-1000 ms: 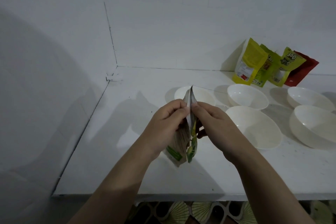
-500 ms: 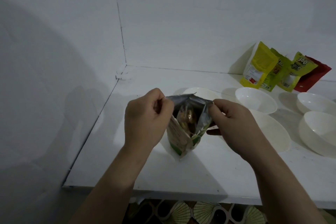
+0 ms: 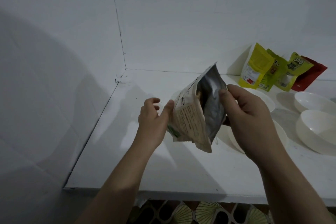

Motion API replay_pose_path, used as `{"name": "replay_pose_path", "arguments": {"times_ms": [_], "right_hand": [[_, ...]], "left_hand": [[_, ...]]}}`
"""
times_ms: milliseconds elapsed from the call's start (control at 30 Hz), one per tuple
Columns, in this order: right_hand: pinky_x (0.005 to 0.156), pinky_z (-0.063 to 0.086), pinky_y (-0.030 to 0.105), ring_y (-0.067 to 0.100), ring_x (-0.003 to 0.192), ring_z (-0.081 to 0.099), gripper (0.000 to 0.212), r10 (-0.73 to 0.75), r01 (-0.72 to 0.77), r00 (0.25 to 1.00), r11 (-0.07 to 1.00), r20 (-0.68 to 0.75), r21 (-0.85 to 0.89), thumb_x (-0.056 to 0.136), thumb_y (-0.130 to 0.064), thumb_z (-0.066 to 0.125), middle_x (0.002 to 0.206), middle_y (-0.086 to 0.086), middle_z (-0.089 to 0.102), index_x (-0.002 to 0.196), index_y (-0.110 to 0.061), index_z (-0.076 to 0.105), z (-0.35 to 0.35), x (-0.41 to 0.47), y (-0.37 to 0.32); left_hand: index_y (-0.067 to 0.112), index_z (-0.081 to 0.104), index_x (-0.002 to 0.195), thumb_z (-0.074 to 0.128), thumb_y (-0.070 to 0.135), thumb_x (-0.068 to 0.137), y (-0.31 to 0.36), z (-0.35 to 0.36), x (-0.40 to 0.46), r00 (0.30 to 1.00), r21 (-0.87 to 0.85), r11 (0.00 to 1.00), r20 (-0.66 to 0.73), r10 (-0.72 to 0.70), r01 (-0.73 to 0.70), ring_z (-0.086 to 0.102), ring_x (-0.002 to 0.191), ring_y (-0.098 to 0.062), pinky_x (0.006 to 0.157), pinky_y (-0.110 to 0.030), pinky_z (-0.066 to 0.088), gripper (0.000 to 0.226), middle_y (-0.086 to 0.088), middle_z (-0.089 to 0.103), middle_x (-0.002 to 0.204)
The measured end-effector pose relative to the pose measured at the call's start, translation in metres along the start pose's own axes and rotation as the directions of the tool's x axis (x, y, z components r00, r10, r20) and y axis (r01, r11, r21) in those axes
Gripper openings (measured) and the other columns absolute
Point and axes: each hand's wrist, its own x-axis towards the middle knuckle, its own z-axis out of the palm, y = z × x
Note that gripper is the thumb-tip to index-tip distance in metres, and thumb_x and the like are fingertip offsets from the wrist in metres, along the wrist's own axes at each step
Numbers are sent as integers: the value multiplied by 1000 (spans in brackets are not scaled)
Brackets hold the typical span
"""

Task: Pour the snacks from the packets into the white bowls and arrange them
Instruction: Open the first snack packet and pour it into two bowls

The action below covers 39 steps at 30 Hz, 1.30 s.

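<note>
— Two hands on my feed. What are the fingers doing?

— On the left hand point(image 3: 154, 120) the fingers are loose and slightly curled, grasping nothing; only the thumb lies against the printed side of the packet point(image 3: 197, 112). Further right, the right hand point(image 3: 245, 114) pinches the packet's far edge, thumb on the silver inner lining, the other fingers behind it.

— Where is the packet, as I see it?

— It is held up above the white counter point(image 3: 127, 160), tilted, mouth open and turned up towards the camera. Something yellowish shows just inside the mouth; I can't make out what.

— Its look and material?

— It is a flat pouch, cream outside with small print and a green patch at the bottom corner, crinkled foil inside.

— And to the right?

— Smooth, round white bowls point(image 3: 316, 127) sit on the counter, one partly hidden behind the right hand. Behind them four glossy pouches point(image 3: 258, 67), yellow, green, yellow-green and red, lean on the wall point(image 3: 181, 23).
</note>
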Motion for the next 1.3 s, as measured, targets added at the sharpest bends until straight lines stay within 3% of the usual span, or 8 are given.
{"name": "replay_pose_path", "arguments": {"times_ms": [167,400,567,700,833,1000,1167,1300], "right_hand": [[56,53,19,31,72,59,33,-29,27,999,998,46,60,102,-21,46,80,21,56,77,0,55,0,-6,-2],[53,45,17,9,60,53,33,-89,75,983,993,159,96,103,-22,48,66,-2,51,72,-13,57,7,-8,-3],[53,35,22,19,66,48,35,-209,219,975,957,68,-191,95,-26,46,67,3,49,69,-2,53,5,0,1],[57,38,16,15,73,53,33,-235,237,971,943,38,-232,94,-25,47,70,-3,52,66,-10,55,6,4,1],[61,51,37,12,68,59,37,-4,68,976,954,216,-293,88,-47,44,69,-4,60,70,-17,55,9,4,0],[54,42,38,20,55,49,38,108,53,936,898,336,-437,85,-37,48,73,12,66,77,-6,67,-2,17,12],[54,28,31,16,53,34,34,163,-13,936,902,312,-432,85,-30,54,60,11,44,77,2,63,-3,39,28],[55,43,38,27,61,55,37,86,99,944,847,318,-522,88,-37,52,60,8,57,70,-5,59,-9,65,38]], "left_hand": [[17,58,122,43,52,98,-13,-1,13,923,-233,917,289,-253,325,61,107,-23,92,-38,52,45,-7,63,121],[12,68,116,46,28,100,-27,4,16,933,-568,746,286,-217,348,62,112,-35,96,-51,52,32,-16,70,112],[11,51,118,42,21,101,-30,5,26,929,-701,610,295,-222,368,52,69,-34,42,-34,50,21,-16,56,85],[7,58,121,51,25,95,-43,6,43,945,-810,489,296,-137,324,55,100,-39,71,-45,55,32,-15,60,110],[11,67,105,58,37,78,-46,13,44,931,-812,457,302,-206,364,55,112,-43,96,-57,46,39,-17,64,112],[11,64,99,38,25,100,-38,9,53,947,-829,459,266,-180,321,61,85,-34,60,-41,57,30,-12,72,85],[11,67,107,39,22,97,-31,18,66,942,-841,431,255,-220,328,60,100,-35,96,-51,46,32,-14,69,99],[10,65,109,36,19,100,-26,20,89,952,-816,499,200,-232,293,64,91,-28,82,-42,52,32,-11,69,93]]}}
